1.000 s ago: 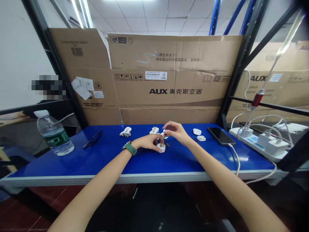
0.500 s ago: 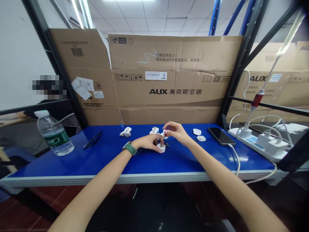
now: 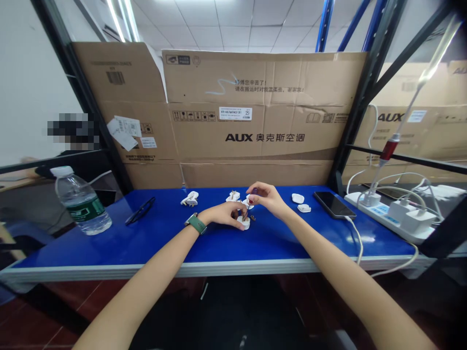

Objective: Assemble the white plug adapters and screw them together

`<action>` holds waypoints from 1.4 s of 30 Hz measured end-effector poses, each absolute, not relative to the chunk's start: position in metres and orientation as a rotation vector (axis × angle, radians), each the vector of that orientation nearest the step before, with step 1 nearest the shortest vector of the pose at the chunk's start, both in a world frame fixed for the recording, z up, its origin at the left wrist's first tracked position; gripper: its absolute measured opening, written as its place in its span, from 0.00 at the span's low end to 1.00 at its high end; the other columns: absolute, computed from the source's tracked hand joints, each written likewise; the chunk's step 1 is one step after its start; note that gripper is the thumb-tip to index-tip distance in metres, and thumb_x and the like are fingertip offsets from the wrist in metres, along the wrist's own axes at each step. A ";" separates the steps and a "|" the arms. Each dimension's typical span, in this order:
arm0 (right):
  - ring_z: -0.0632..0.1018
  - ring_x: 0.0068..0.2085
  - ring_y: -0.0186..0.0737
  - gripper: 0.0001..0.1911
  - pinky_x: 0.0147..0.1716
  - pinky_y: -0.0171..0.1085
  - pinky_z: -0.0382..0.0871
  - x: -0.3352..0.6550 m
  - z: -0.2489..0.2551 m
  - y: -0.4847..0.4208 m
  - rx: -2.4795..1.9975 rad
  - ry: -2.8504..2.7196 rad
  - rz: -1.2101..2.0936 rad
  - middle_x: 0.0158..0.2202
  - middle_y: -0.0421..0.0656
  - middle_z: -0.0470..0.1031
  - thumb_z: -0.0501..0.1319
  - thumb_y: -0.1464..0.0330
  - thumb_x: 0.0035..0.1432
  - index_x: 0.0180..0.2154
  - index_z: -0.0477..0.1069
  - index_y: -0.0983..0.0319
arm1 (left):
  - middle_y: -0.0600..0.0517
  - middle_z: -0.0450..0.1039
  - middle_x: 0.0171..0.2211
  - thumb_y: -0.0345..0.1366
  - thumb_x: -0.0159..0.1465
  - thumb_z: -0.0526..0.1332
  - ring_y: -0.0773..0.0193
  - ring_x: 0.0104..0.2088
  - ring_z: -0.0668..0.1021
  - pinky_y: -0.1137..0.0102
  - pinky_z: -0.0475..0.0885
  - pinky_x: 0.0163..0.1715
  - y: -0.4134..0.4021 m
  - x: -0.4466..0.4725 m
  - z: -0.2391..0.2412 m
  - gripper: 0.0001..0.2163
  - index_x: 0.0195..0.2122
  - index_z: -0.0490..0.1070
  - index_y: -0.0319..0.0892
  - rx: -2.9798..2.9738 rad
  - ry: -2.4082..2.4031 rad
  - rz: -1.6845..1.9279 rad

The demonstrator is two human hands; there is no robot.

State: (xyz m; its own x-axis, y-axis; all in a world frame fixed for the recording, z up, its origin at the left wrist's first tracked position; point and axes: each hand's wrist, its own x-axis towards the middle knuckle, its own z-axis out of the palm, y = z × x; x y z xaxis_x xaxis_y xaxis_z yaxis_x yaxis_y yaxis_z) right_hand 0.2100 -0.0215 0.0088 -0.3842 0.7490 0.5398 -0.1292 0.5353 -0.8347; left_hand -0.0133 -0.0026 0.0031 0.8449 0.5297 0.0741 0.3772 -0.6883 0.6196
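A white plug part (image 3: 243, 225) with metal pieces lies on the blue tabletop, pinched between the thumb and fingers of my left hand (image 3: 226, 214). Above it, the closed fingers of my right hand (image 3: 269, 198) grip a small screwdriver (image 3: 251, 200) with a dark red and purple handle. Its thin shaft slants down to the plug; the tip's exact contact is too small to see. Small brass-coloured bits (image 3: 253, 218) lie just right of the plug. Behind my hands are white plugs with pins (image 3: 232, 196), one partly hidden by my right fingers.
More white plugs (image 3: 190, 198) lie to the left, two white plug shells (image 3: 298, 198) to the right. Glasses (image 3: 140, 211) and a water bottle (image 3: 82, 204) are at left. A phone (image 3: 333, 205) on a cable and a power strip (image 3: 386, 216) stand right. Cardboard (image 3: 255, 170) walls the back.
Both hands stay almost in place, with the screwdriver still over the plug. The camera view has shifted very slightly.
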 end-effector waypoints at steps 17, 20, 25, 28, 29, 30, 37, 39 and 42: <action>0.74 0.39 0.42 0.15 0.39 0.41 0.76 0.207 0.008 -0.024 -0.586 -1.880 0.605 0.40 0.45 0.72 0.65 0.58 0.60 0.47 0.77 0.56 | 0.51 0.74 0.37 0.48 0.53 0.73 0.66 0.32 0.72 0.70 0.66 0.34 -0.004 -0.013 0.004 0.21 0.42 0.74 0.41 2.417 0.650 0.356; 0.76 0.41 0.42 0.19 0.44 0.43 0.74 0.206 0.008 -0.026 -0.541 -1.894 0.650 0.46 0.46 0.74 0.58 0.58 0.66 0.55 0.73 0.56 | 0.51 0.74 0.40 0.47 0.53 0.74 0.66 0.33 0.72 0.71 0.66 0.34 -0.004 -0.012 0.003 0.23 0.45 0.75 0.42 2.422 0.671 0.361; 0.79 0.38 0.39 0.22 0.42 0.40 0.74 0.205 0.004 -0.024 -0.518 -1.881 0.781 0.42 0.44 0.77 0.56 0.59 0.68 0.61 0.67 0.56 | 0.51 0.75 0.39 0.47 0.54 0.73 0.66 0.33 0.72 0.71 0.66 0.34 -0.006 -0.012 0.005 0.21 0.45 0.76 0.42 2.461 0.693 0.330; 0.78 0.33 0.37 0.18 0.37 0.37 0.74 0.204 0.004 -0.023 -0.560 -1.886 0.715 0.38 0.43 0.77 0.61 0.60 0.64 0.54 0.73 0.58 | 0.51 0.75 0.39 0.47 0.54 0.73 0.65 0.34 0.72 0.71 0.67 0.34 -0.007 -0.011 0.006 0.21 0.46 0.76 0.42 2.458 0.693 0.326; 0.77 0.33 0.37 0.16 0.36 0.37 0.74 0.204 0.005 -0.023 -0.571 -1.892 0.693 0.38 0.43 0.77 0.62 0.61 0.64 0.51 0.74 0.58 | 0.51 0.75 0.39 0.47 0.54 0.73 0.65 0.34 0.72 0.71 0.67 0.35 -0.007 -0.011 0.006 0.21 0.46 0.76 0.42 2.455 0.692 0.325; 0.77 0.33 0.37 0.16 0.36 0.36 0.74 0.204 0.005 -0.024 -0.581 -1.897 0.673 0.39 0.43 0.78 0.62 0.61 0.63 0.50 0.75 0.59 | 0.51 0.75 0.39 0.47 0.54 0.73 0.65 0.34 0.72 0.71 0.67 0.35 -0.007 -0.011 0.006 0.21 0.46 0.76 0.42 2.453 0.690 0.325; 0.79 0.42 0.41 0.22 0.46 0.42 0.73 0.205 0.008 -0.025 -0.448 -1.900 0.800 0.47 0.46 0.78 0.58 0.61 0.67 0.60 0.70 0.57 | 0.51 0.75 0.38 0.48 0.54 0.73 0.65 0.33 0.72 0.71 0.67 0.34 -0.008 -0.011 0.007 0.22 0.46 0.77 0.42 2.474 0.729 0.310; 0.79 0.39 0.40 0.21 0.44 0.41 0.74 0.205 0.008 -0.025 -0.469 -1.897 0.797 0.43 0.45 0.79 0.60 0.62 0.65 0.58 0.72 0.57 | 0.51 0.75 0.39 0.48 0.54 0.73 0.65 0.34 0.72 0.71 0.67 0.34 -0.008 -0.012 0.008 0.22 0.46 0.77 0.42 2.475 0.725 0.309; 0.77 0.36 0.39 0.17 0.39 0.38 0.73 0.204 0.008 -0.025 -0.552 -1.895 0.684 0.40 0.44 0.78 0.66 0.62 0.60 0.50 0.77 0.59 | 0.52 0.75 0.38 0.47 0.54 0.73 0.66 0.33 0.72 0.71 0.67 0.35 -0.008 -0.012 0.007 0.21 0.46 0.77 0.42 2.462 0.702 0.317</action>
